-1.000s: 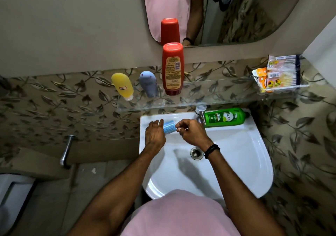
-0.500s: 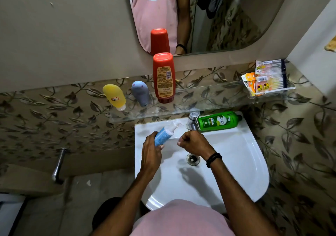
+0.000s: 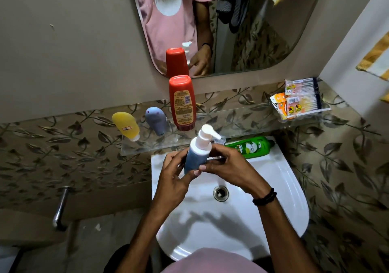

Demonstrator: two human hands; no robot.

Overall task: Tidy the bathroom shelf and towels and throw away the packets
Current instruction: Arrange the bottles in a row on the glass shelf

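A blue pump bottle (image 3: 196, 155) with a white pump head is upright over the white sink (image 3: 284, 188). My left hand (image 3: 174, 174) grips its lower body and my right hand (image 3: 227, 165) holds it from the right side. On the glass shelf (image 3: 237, 121) stand a yellow bottle (image 3: 125, 126), a grey-blue bottle (image 3: 156, 119) and a tall red bottle (image 3: 182, 102). A pile of packets (image 3: 301, 98) lies at the shelf's right end. A green bottle (image 3: 251, 147) lies on its side on the sink's back rim.
A mirror (image 3: 242, 31) above the shelf reflects dark cloths and a striped yellow towel. Another yellow striped towel (image 3: 376, 60) hangs at the right edge. A chrome tap pipe (image 3: 60, 207) sticks out of the wall at lower left. The drain (image 3: 220, 192) lies below my hands.
The blue pump bottle has been lifted from lying low at the sink's back and turned upright. Both hands now hold it, and the view has tilted upward.
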